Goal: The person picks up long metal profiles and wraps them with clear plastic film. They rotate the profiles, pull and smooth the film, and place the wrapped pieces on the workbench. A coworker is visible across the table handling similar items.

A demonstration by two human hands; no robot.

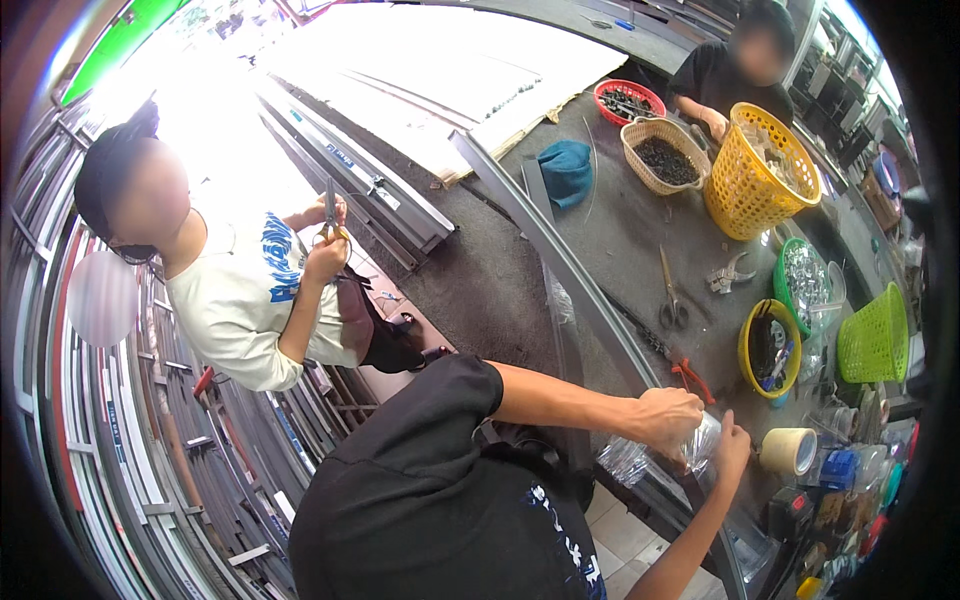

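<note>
My left hand [668,416] is closed on clear plastic film, at the near end of a long grey metal profile [560,255] on the bench. Beside it, my right hand [733,450] has its fingers curled round the other side of a shiny roll of clear film [703,442]. Crumpled film [625,460] hangs below my left wrist. Red-handled pliers [692,381] lie just beyond my left hand. A roll of cream tape [788,451] stands to the right of my right hand.
Scissors [672,300], a grey clamp [731,273] and a yellow bowl [770,348] sit on the bench. Farther back stands a yellow basket [762,175]. A person in white [240,290] holds scissors at left; another person [735,80] sits across the bench.
</note>
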